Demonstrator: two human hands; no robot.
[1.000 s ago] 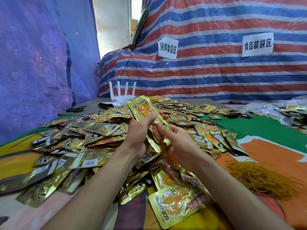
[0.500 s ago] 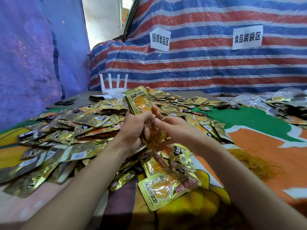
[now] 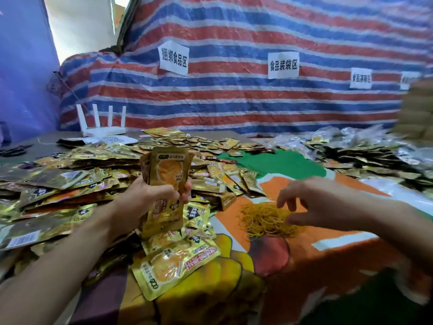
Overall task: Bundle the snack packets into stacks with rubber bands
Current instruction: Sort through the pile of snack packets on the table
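My left hand (image 3: 145, 198) grips an upright stack of gold snack packets (image 3: 167, 177) around its middle, above the table. A wide heap of loose gold packets (image 3: 70, 181) covers the table's left and centre. To the right of the stack lies a tangled pile of yellow rubber bands (image 3: 262, 219) on the orange cloth. My right hand (image 3: 311, 202) hovers over that pile's right side with fingers spread and thumb near the bands; it holds nothing that I can see.
A white router (image 3: 103, 127) with several antennas stands at the back left. A second heap of clear and gold packets (image 3: 365, 148) lies at the back right. A striped tarp (image 3: 234, 95) with paper labels hangs behind the table.
My right hand has left the stack and moved right to the rubber band pile. My left hand now holds the stack alone. The camera has turned to the right.
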